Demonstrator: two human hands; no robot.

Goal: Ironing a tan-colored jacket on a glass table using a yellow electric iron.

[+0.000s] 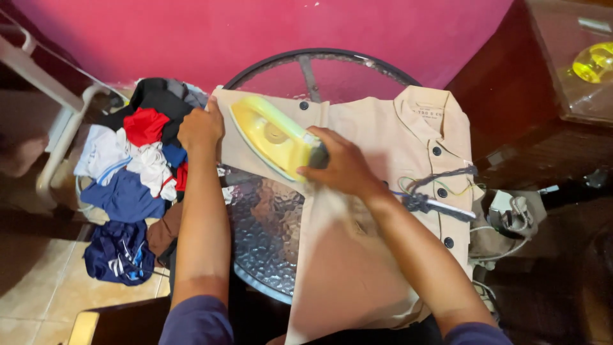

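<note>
Glossy plastic iron (274, 135), matt cloth shirt (377, 134)

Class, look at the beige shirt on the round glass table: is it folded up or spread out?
Spread out. The beige shirt lies flat across the glass table, collar and button row showing, one end hanging over the near edge.
</note>
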